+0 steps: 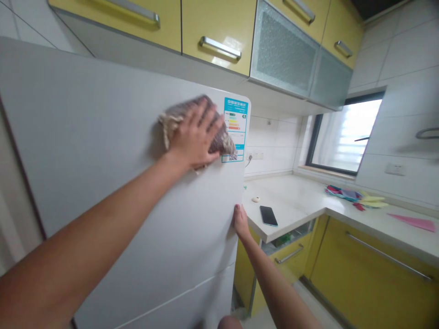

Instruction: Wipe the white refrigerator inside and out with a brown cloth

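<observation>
My left hand [195, 135] lies flat, fingers spread, on a brown and beige cloth [224, 139], pressing it against the upper part of a white fridge door [120, 183]. The cloth partly covers a blue energy label [236, 116] near the door's top right corner. Lower down, my right hand [240, 221] grips the door's right edge, with its fingers wrapped behind the edge and hidden.
A white L-shaped counter [291, 201] to the right holds a black phone [268, 215], a small pale object [255, 199] and coloured cloths [353, 195]. Yellow cabinets [370, 274] run below and yellow wall cupboards [219, 32] hang above the fridge. A window [346, 137] is at the back.
</observation>
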`<state>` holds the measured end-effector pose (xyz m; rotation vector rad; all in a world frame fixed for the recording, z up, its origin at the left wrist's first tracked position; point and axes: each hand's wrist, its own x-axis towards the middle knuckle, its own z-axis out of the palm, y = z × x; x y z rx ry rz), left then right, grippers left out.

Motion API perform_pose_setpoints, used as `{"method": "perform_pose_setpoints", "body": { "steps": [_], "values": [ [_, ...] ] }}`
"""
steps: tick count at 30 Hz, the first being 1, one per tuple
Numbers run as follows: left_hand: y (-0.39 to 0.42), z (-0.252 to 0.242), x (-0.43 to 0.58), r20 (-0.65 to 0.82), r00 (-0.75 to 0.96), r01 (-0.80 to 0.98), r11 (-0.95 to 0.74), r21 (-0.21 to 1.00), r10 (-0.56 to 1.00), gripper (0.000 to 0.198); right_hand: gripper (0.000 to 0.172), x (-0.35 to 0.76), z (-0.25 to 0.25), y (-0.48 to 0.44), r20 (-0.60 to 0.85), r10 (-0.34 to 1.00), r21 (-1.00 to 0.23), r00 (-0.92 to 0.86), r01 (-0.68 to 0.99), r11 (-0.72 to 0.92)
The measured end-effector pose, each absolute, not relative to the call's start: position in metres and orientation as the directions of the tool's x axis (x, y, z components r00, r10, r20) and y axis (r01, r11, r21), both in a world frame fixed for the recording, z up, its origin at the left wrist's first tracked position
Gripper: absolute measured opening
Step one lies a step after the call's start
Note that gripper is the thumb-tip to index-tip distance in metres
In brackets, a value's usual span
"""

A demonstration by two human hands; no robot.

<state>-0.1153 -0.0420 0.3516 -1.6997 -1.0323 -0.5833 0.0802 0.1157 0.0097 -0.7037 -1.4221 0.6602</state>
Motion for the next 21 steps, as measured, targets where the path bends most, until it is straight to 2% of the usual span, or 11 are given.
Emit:
{"method": "perform_pose_setpoints", "body": {
  "steps": [2,4,7,9,11,14,15,17,19,21],
  "values": [
    [-0.03,0.285,-0.097,0.551,0.697,0.699,-0.268,-0.663,0.458,0.101,0.068,0.08,0.013,0.113,0.645,0.763,-0.763,0.041,0.005,0.646],
    [-0.031,0.21,-0.093,0.398,0.784,0.596,-0.398,-0.698,0.475,0.095,0.067,0.081,0.016,0.111,0.659,0.751,-0.751,0.026,-0.015,0.66],
    [-0.051,0.124,-0.114,0.412,0.786,0.602,-0.419,-0.68,0.46,0.087,0.067,0.081,0.016,0.111,0.658,0.753,-0.753,0.013,-0.024,0.658],
    [-0.068,0.107,-0.138,0.446,0.761,0.631,-0.382,-0.675,0.47,0.085,0.067,0.082,0.015,0.112,0.646,0.763,-0.763,0.021,-0.004,0.646],
    [-0.085,0.129,-0.162,0.507,0.714,0.683,-0.318,-0.658,0.482,0.083,0.068,0.082,0.014,0.113,0.639,0.769,-0.769,0.035,0.008,0.639],
    [-0.11,0.219,-0.195,0.715,0.535,0.831,-0.125,-0.543,0.45,0.082,0.069,0.082,0.014,0.113,0.637,0.77,-0.77,0.03,-0.017,0.638],
    [-0.118,0.258,-0.204,0.81,0.433,0.888,-0.031,-0.46,0.395,0.081,0.07,0.081,0.015,0.112,0.637,0.77,-0.77,0.024,-0.028,0.638],
    [-0.13,0.332,-0.218,0.96,0.159,0.974,0.121,-0.191,0.232,0.079,0.071,0.081,0.017,0.109,0.636,0.771,-0.77,0.024,-0.036,0.637],
    [-0.135,0.388,-0.225,0.995,-0.073,0.979,0.197,0.059,0.067,0.081,0.074,0.079,0.018,0.107,0.63,0.775,-0.775,0.051,-0.024,0.632],
    [-0.134,0.409,-0.222,0.989,-0.141,0.964,0.232,0.129,0.037,0.089,0.076,0.078,0.017,0.106,0.622,0.779,-0.781,0.077,-0.012,0.625]
  ]
}}
